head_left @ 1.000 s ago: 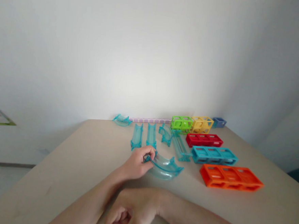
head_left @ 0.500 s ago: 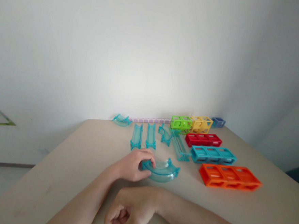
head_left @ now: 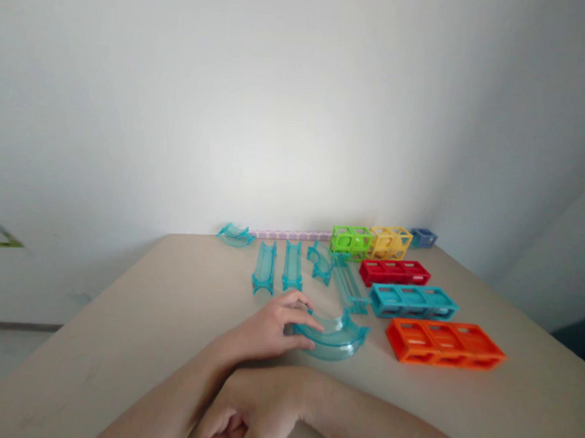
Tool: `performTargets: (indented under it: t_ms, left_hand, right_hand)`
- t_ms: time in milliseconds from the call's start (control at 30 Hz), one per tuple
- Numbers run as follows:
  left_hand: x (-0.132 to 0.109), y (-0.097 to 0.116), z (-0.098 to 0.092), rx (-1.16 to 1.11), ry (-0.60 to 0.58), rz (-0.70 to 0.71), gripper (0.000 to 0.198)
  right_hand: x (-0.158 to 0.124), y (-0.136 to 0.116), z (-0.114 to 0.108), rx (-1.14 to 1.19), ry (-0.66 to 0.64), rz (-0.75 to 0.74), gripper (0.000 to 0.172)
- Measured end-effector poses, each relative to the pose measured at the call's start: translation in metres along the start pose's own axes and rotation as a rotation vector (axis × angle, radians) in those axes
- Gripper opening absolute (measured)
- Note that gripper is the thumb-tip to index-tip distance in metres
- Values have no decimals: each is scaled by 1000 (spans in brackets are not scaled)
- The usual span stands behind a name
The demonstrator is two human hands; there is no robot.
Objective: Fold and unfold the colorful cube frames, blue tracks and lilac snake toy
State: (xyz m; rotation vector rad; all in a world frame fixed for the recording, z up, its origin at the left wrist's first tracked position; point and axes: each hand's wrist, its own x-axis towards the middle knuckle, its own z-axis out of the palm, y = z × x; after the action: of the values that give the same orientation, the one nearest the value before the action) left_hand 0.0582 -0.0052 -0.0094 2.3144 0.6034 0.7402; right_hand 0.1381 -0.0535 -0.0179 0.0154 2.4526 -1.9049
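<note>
1. The curved clear-blue track (head_left: 336,349) lies on the table (head_left: 130,314), ahead of the person and left of the orange frame (head_left: 446,344), a little apart from it.
2. The left hand (head_left: 285,328) is at the track's left end: the fingers reach over it and the thumb lies along the near side, so most of the curve extends to the right of this hand (whether the fingers grip it or merely rest there, I cannot tell).
3. The right hand (head_left: 253,413) is curled into a loose fist, palm side partly hidden, closer to the person than the track and well apart from it. It sits beside the left forearm, overlapping it in view; contact between the two is unclear.
4. Just beyond the left hand stand two straight tracks (head_left: 265,267) side by side, with a smaller curved piece (head_left: 320,264) and a long clear-blue piece (head_left: 351,283) to their right.
5. Right of these come the blue frame (head_left: 413,302) and the red frame (head_left: 395,272), with the green frame (head_left: 351,240) and the yellow frame (head_left: 390,242) farther back, near the wall (head_left: 300,113).
</note>
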Motion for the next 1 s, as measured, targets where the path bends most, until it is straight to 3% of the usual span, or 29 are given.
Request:
performTargets:
  t_ms: [133,300,600,833,900,1000]
  left_hand:
    - [-2,-3,-9,129,98,10,30]
    - [0,-1,-7,98,95,24,20]
    - [3,9,6,-104,62,-91,26]
    - [3,11,8,-97,82,-68,22]
    - [1,10,5,-67,226,-34,21]
    - [-2,1,-12,-15,740,-39,17]
  right_hand:
    - [1,2,0,-30,16,0,10]
    - [0,-3,2,-23,37,38,10]
    - [0,-10,-1,-30,37,-2,7]
    - [0,-8,-1,-51,42,1,8]
    - [1,-6,0,-58,51,0,9]
    - [1,-4,2,-79,50,13,10]
